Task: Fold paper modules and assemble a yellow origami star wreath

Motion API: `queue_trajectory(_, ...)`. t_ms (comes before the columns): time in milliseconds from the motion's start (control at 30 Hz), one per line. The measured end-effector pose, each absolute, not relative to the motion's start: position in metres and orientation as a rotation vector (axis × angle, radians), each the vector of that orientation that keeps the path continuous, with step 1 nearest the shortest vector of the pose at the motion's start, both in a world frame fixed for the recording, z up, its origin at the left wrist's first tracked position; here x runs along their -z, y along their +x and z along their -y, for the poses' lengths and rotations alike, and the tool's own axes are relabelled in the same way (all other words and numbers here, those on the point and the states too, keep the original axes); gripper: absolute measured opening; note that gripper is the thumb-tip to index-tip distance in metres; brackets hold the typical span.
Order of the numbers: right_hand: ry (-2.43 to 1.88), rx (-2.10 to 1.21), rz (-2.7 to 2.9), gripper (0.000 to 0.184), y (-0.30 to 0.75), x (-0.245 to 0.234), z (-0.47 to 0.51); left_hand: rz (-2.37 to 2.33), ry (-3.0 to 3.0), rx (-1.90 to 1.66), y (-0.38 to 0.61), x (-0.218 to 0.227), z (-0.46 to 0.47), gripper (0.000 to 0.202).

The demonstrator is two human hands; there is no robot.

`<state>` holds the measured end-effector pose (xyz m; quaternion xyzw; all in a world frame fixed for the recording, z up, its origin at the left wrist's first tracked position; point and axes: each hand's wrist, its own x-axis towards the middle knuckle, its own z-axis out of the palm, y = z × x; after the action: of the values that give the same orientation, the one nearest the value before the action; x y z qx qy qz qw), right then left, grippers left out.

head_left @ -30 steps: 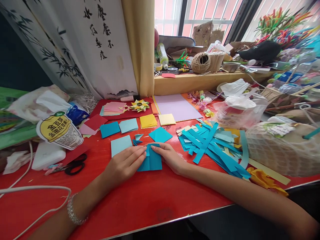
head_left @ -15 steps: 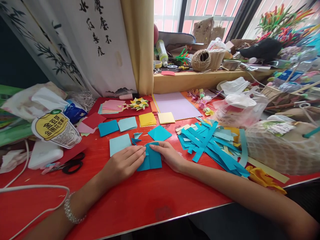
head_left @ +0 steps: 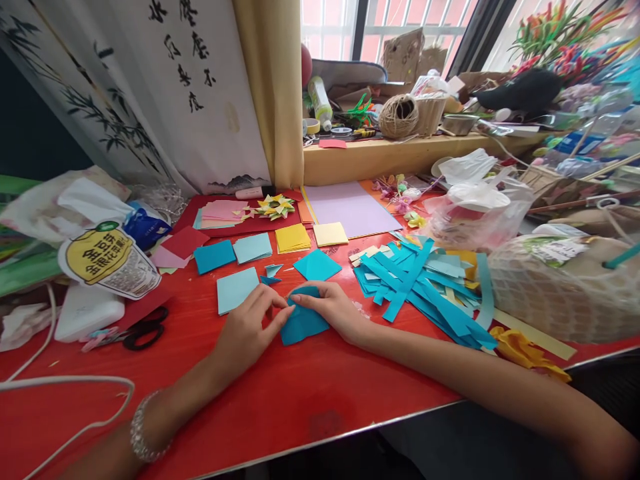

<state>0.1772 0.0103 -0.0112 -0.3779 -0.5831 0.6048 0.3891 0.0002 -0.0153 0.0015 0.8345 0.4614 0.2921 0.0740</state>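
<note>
Across bench (head_left: 300, 407): red top; the near edge runs along the bottom, with bare red surface between it and the hands.
Scroll (head_left: 165, 87): hangs behind on the left; black brush characters in columns and bamboo painting.
Strip heap (head_left: 420, 280): teal paper strips, just right of the right wrist.
Pack (head_left: 107, 263): yellow label with black Chinese characters, too small to read surely; far left.
Left hand (head_left: 247, 330): fingers curled, thumb and forefinger pinching the top of the folded teal paper.
Right hand (head_left: 333, 310): fingertips closed on the same top edge, meeting the left.
Folded teal paper (head_left: 303, 323): flat on the bench at centre, between both hands.
Light blue square (head_left: 236, 290): just beside the left knuckles.
</note>
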Motion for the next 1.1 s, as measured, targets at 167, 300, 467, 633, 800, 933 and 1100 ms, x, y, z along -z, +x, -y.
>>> queue_trajectory(167,-0.944,-1.528,1.486,0.026,0.1764,0.0114,-0.0095,-1.477,2.048,-0.751,0.0046,-0.0031,0.0149,0.021)
queue_trajectory(300,-0.944,-1.542,1.467,0.024,0.1760,0.0115,-0.0095,-1.397,1.891,-0.747,0.0025,-0.0019,0.0128,0.028)
queue_trajectory(467,-0.975,-1.465,1.502,0.024,0.1766,0.0104,-0.0081,-1.290,1.777,-0.692,0.0045,-0.0037,0.0133,0.032)
queue_trajectory(633,-0.993,-1.528,1.451,0.029,0.1760,0.0115,-0.0056,-1.273,1.646,-0.784,0.0040,-0.0059,0.0138,0.029)
queue_trajectory(800,-0.894,-1.571,1.465,0.028,0.1747,0.0122,-0.0035,-1.323,1.573,-0.880,0.0014,-0.0066,0.0112,0.024)
queue_trajectory(933,-0.872,-1.542,1.509,0.031,0.1751,0.0119,-0.0020,-1.298,1.528,-0.975,0.0016,-0.0051,0.0103,0.023)
queue_trajectory(1100,-0.809,-1.512,1.543,0.038,0.1763,0.0101,-0.0012,-1.275,1.557,-0.954,0.0009,-0.0036,0.0091,0.024)
